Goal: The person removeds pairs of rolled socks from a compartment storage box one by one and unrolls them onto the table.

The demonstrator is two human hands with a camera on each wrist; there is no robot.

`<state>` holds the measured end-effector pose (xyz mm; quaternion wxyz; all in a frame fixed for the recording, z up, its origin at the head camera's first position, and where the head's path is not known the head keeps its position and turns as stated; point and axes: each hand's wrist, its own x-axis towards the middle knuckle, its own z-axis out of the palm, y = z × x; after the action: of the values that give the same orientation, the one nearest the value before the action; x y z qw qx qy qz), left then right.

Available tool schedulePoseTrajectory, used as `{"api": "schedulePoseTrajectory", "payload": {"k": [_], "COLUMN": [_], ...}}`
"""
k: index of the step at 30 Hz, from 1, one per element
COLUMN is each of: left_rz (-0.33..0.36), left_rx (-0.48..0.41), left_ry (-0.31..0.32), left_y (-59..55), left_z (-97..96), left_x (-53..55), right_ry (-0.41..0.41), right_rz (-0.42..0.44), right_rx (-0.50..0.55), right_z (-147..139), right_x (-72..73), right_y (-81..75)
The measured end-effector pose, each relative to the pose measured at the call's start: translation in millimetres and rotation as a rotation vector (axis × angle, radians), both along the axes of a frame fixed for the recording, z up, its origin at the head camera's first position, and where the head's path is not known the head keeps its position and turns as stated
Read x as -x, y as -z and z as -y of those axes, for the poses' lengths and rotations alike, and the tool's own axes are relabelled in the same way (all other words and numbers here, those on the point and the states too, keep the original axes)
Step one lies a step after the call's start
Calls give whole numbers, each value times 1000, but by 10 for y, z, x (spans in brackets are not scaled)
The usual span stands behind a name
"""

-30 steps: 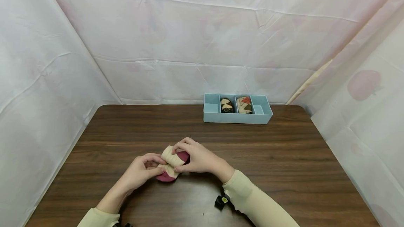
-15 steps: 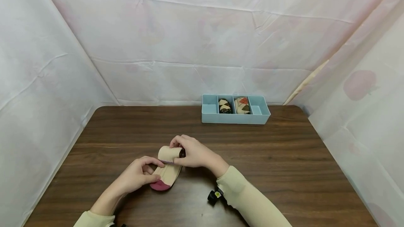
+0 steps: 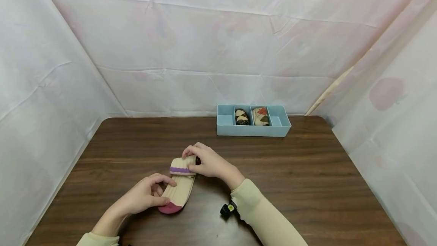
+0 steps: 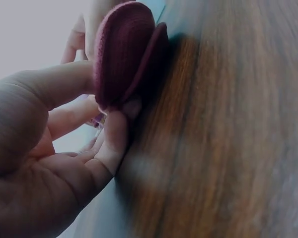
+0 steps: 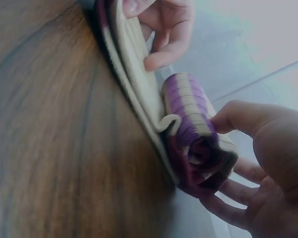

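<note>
A pair of cream socks (image 3: 181,191) with maroon toes lies on the table, flat at the near end and rolled up at the far end. Purple bands show on the roll (image 5: 188,101) in the right wrist view. My left hand (image 3: 146,195) holds the flat part near the toes, thumb and fingers at its left edge. Two maroon toe layers (image 4: 124,52) stand slightly apart in the left wrist view. My right hand (image 3: 211,164) grips the rolled end between thumb and fingers, hiding part of its right side.
A light blue divided box (image 3: 252,131) stands at the back of the wooden table (image 3: 290,185). Its two middle compartments hold a dark argyle sock roll (image 3: 242,118) and a beige argyle roll (image 3: 261,117). Pale curtains (image 3: 205,37) surround the table.
The flat stretch of the socks has grown longer and a purple band has turned into view on the roll. My left hand has shifted toward the near left, my right slightly away.
</note>
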<state>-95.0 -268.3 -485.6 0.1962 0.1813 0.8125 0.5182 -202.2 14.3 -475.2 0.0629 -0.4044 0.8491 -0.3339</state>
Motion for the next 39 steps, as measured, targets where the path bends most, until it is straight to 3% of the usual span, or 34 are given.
{"api": "schedulePoseTrajectory", "payload": {"k": [8, 16, 30, 39], "left_rz": [46, 12, 3, 46], "left_rx": [-72, -64, -42, -66], "left_ry": [-65, -71, -31, 88], "left_y": [17, 19, 17, 6], "left_z": [-1, -19, 17, 27], "left_x": [-7, -2, -20, -14], "right_ry": [-1, -21, -46, -62], "right_rz": [42, 48, 67, 77], "right_rx": [-10, -24, -67, -103], "right_z": [-14, -55, -29, -22], "right_x": [19, 31, -37, -82], "right_y": [98, 92, 36, 5]}}
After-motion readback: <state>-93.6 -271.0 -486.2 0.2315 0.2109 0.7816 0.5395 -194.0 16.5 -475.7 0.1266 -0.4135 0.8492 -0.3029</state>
